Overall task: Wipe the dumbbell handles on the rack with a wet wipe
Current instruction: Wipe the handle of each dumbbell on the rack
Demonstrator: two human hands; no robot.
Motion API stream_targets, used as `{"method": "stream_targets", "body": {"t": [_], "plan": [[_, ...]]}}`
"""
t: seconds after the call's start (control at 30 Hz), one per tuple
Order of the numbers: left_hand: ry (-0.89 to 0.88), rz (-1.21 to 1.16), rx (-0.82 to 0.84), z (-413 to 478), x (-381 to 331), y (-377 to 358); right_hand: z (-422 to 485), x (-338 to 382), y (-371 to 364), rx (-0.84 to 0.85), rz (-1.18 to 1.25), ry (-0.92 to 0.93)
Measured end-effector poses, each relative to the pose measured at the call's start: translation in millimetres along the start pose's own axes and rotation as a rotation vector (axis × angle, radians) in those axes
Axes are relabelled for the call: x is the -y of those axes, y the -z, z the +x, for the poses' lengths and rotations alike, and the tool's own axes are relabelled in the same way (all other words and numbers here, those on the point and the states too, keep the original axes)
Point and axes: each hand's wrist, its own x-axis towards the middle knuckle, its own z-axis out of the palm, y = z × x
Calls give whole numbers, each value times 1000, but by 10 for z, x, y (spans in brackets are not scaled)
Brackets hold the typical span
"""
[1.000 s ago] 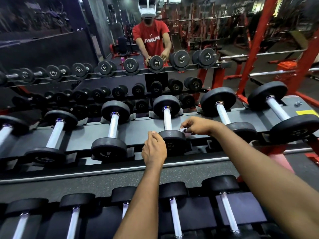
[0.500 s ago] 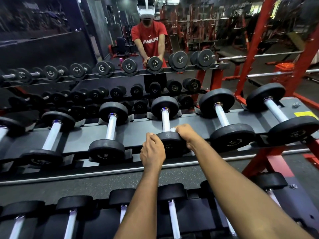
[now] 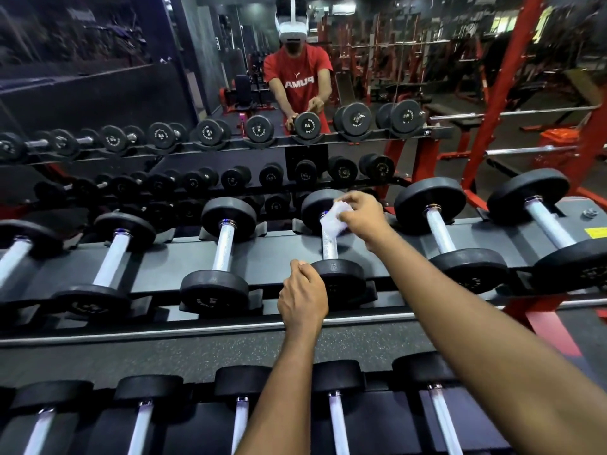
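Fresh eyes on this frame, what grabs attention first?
The right hand pinching a white wet wipe onto the far end of a dumbbell handle, midway along the top shelf, with the left hand curled beside that dumbbell's near weight. Behind, a reflected person in a red shirt, and a red frame at the right.

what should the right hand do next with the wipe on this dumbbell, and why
Probably draw the wet wipe down the handle toward the near head. The right hand pinches the wipe at the handle's far end, the stretch below it is bare, and the curled left hand rests against the near head, seemingly steadying it.
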Motion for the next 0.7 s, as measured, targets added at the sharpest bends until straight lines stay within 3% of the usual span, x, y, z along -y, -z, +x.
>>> {"method": "stream_targets", "body": {"t": [0.13, 0.23, 0.33, 0.53, 0.7], "plan": [[-23, -1, -12, 20, 30, -27, 39, 101, -127, 30, -384, 667], [-16, -1, -14, 25, 33, -32, 212, -74, -102, 143, -773, 893], [-11, 5, -21, 29, 47, -49, 320, -264, 33, 234, -1009, 912], [-21, -3, -11, 33, 37, -42, 344, -369, 142, 199, -998, 950], [10, -20, -7, 40, 35, -39, 249, -111, -45, 263, -1107, 687]]}}
